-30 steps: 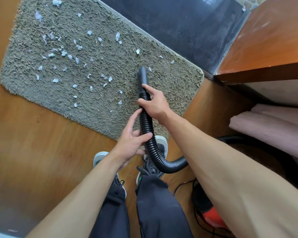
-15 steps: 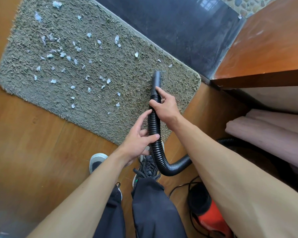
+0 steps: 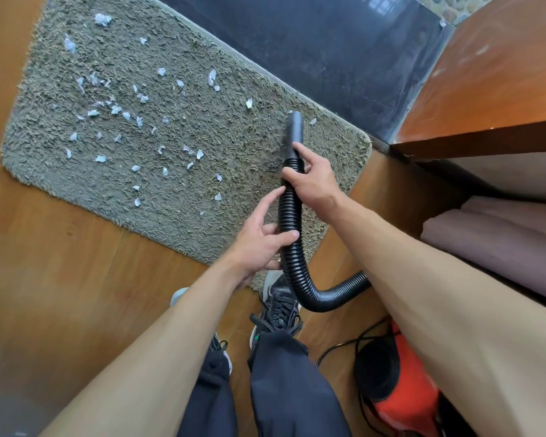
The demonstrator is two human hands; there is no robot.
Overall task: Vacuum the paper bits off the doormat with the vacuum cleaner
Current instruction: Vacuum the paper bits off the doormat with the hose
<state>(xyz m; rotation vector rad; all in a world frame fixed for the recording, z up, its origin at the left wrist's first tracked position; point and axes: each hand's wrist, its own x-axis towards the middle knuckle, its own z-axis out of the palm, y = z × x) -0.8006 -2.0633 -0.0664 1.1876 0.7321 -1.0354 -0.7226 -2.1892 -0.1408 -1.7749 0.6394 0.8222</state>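
Orange and black vacuum cleaner low at the near right on the wooden floor, with loops of black cable beside it. Dark trousers and laced shoes at the near edge of the doormat.

Black ribbed hose curving up from the cleaner and out over the mat. Left hand lower on the hose, thumb laid across it, fingers loosely round it, forefinger stretched along the ribs. Right hand further up, fingers curled firmly round the hose just behind the smooth nozzle.

Nozzle tip aimed down at the far right part of the grey shaggy doormat, close to or touching the pile; cannot tell which. Mat around the nozzle nearly free of scraps, with one or two pale bits just beside the tip. Dozens of white paper bits scattered over the middle and left of the mat, well apart from the nozzle.

Judged early in the job: a small part cleared, most of the mat yet to be swept leftwards. Beyond the mat, a dark polished stone sill.
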